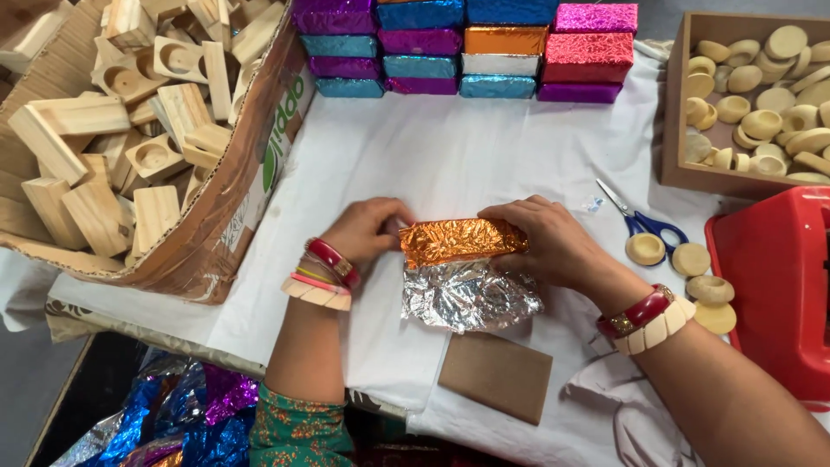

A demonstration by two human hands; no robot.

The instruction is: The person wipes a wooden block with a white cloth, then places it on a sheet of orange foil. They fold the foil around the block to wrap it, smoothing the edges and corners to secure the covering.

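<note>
I see the orange foil-wrapped block (pixel 462 241) lying crosswise between both grips, left hand (pixel 370 232) clenched on its left end, right hand (pixel 553 244) clasping its right end, loose silver foil (pixel 467 296) trailing toward me.

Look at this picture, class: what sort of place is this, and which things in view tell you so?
Probably a small craft or packing workshop. A cardboard box holds many wooden blocks, finished foil-wrapped blocks are stacked at the back, and both hands, left hand and right hand, fold orange foil around another.
</note>
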